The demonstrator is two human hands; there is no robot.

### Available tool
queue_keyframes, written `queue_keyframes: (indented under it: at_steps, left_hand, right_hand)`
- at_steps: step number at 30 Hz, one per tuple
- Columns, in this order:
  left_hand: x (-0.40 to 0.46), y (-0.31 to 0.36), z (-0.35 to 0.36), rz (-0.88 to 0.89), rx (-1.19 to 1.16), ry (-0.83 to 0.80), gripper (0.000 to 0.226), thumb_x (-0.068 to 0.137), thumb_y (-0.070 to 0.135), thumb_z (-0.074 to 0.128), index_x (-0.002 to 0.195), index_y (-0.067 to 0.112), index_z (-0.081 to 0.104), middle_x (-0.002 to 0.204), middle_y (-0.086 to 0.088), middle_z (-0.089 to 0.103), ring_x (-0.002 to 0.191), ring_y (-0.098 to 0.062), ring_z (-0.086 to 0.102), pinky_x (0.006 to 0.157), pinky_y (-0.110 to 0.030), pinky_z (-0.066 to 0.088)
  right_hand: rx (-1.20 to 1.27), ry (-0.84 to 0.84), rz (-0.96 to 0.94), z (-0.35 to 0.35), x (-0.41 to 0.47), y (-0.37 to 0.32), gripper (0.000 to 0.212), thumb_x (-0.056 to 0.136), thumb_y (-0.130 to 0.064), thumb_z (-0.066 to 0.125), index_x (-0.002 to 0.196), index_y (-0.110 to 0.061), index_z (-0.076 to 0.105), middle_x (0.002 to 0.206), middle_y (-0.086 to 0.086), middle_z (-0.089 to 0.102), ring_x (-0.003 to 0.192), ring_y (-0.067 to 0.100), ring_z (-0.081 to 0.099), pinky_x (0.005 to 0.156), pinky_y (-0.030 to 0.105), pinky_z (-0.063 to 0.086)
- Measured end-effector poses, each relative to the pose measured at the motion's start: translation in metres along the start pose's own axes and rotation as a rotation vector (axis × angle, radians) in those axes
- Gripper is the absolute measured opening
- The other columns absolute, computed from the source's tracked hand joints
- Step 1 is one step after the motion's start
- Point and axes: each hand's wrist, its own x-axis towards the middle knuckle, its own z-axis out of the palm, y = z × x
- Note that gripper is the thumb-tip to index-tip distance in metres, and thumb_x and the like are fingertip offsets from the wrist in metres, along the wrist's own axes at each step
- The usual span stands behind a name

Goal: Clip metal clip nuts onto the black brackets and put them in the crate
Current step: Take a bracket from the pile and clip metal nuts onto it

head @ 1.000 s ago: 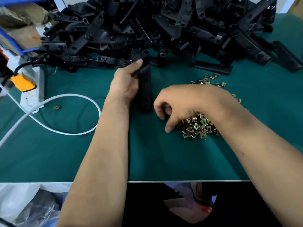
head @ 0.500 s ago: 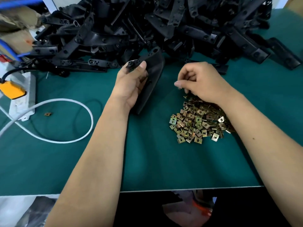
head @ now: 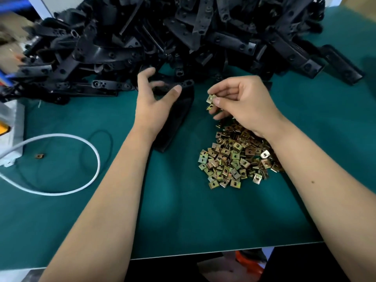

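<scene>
- Brackets [head: 183,33], black and heaped in a tangled pile, fill the upper part of the frame from left to right, lying on the green table [head: 183,220].
- One black bracket [head: 179,112] lies just below the pile at centre frame, its long body running down and to the left under the left hand [head: 154,102].
- The left hand rests over this bracket with its fingers [head: 146,73] spread wide and blurred; the thumb tip sits against the bracket's upper end, but whether the hand truly grips it cannot be told.
- The right hand [head: 244,102] is right of centre, just beside the bracket but apart from it, with its fingers curled.
- Between thumb and forefinger it pinches a clip nut [head: 211,98], brass-coloured; a second clip nut [head: 210,107] shows just below, against the lower fingers.
- A heap of clip nuts [head: 234,157] lies on the table below the right hand, at centre right, partly covered by the right wrist.
- A single stray nut [head: 40,155] lies alone at the left of the frame, well apart from the heap.
- A white cable [head: 89,147] loops across the left of the table, and a thin black cable [head: 107,137] curves inside that loop.
- A white power strip [head: 12,127] sits at the left edge, with an orange plug [head: 3,129] on it.
</scene>
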Motion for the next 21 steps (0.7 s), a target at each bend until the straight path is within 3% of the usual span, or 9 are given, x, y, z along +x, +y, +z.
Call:
queue_keyframes:
  at_steps: [2, 3, 6, 9, 13, 16, 21]
  left_hand:
    - [-0.003, 0.000, -0.002, 0.297, 0.414, 0.110, 0.067, 0.085, 0.043, 0.078, 0.143, 0.021, 0.052, 0.137, -0.008, 0.046, 0.129, -0.024, 0.043, 0.114, -0.035, 0.033]
    - [-0.004, 0.003, -0.003, 0.432, 0.493, 0.133, 0.064, 0.083, 0.048, 0.079, 0.139, 0.021, 0.059, 0.138, -0.011, 0.046, 0.129, -0.029, 0.042, 0.115, -0.036, 0.030]
    - [-0.005, 0.010, 0.002, 0.704, 0.469, -0.001, 0.048, 0.082, 0.053, 0.081, 0.119, 0.022, 0.074, 0.122, -0.001, 0.065, 0.120, -0.024, 0.054, 0.107, -0.037, 0.035]
    - [-0.012, 0.012, 0.013, 0.641, 0.332, -0.173, 0.031, 0.081, 0.036, 0.086, 0.106, 0.019, 0.079, 0.101, 0.008, 0.074, 0.099, -0.009, 0.064, 0.090, -0.038, 0.049]
    - [-0.013, 0.005, 0.015, 0.450, 0.184, -0.264, 0.019, 0.081, 0.018, 0.088, 0.098, 0.016, 0.080, 0.087, 0.009, 0.076, 0.080, -0.008, 0.071, 0.068, -0.026, 0.054]
    - [-0.012, 0.004, 0.013, 0.417, 0.161, -0.310, 0.017, 0.079, 0.012, 0.088, 0.094, 0.012, 0.080, 0.083, 0.006, 0.077, 0.075, -0.006, 0.072, 0.068, -0.018, 0.053]
    - [-0.015, 0.009, 0.012, 0.368, 0.134, -0.381, 0.018, 0.078, 0.006, 0.088, 0.094, 0.008, 0.079, 0.083, -0.001, 0.077, 0.076, -0.016, 0.075, 0.074, -0.030, 0.062]
  right_hand:
    - [0.023, 0.036, 0.000, 0.000, 0.000, -0.002, 0.015, 0.093, 0.001, 0.073, 0.107, -0.001, 0.072, 0.085, 0.013, 0.077, 0.074, 0.027, 0.077, 0.063, 0.033, 0.063]
    - [0.034, 0.046, 0.001, 0.001, 0.000, -0.003, 0.014, 0.092, 0.000, 0.074, 0.105, -0.001, 0.072, 0.083, 0.013, 0.077, 0.072, 0.028, 0.077, 0.062, 0.032, 0.062]
    - [0.050, 0.043, 0.003, 0.004, -0.001, -0.003, 0.013, 0.090, 0.000, 0.076, 0.102, 0.002, 0.071, 0.080, 0.015, 0.076, 0.068, 0.029, 0.076, 0.060, 0.030, 0.061]
    - [0.045, 0.010, 0.016, 0.005, -0.001, -0.002, 0.014, 0.090, 0.002, 0.076, 0.102, 0.004, 0.070, 0.078, 0.018, 0.075, 0.067, 0.031, 0.076, 0.060, 0.031, 0.062]
    - [0.020, -0.061, 0.076, 0.003, -0.001, -0.002, 0.012, 0.089, 0.004, 0.076, 0.100, 0.002, 0.070, 0.077, 0.016, 0.075, 0.069, 0.030, 0.077, 0.061, 0.028, 0.061]
    - [-0.033, -0.100, 0.096, 0.004, -0.002, -0.002, 0.012, 0.088, 0.007, 0.075, 0.098, 0.003, 0.069, 0.077, 0.018, 0.075, 0.068, 0.028, 0.076, 0.061, 0.027, 0.061]
    - [-0.057, -0.144, 0.113, 0.000, -0.002, -0.003, 0.012, 0.088, 0.008, 0.075, 0.097, 0.003, 0.070, 0.077, 0.019, 0.075, 0.066, 0.027, 0.076, 0.059, 0.025, 0.060]
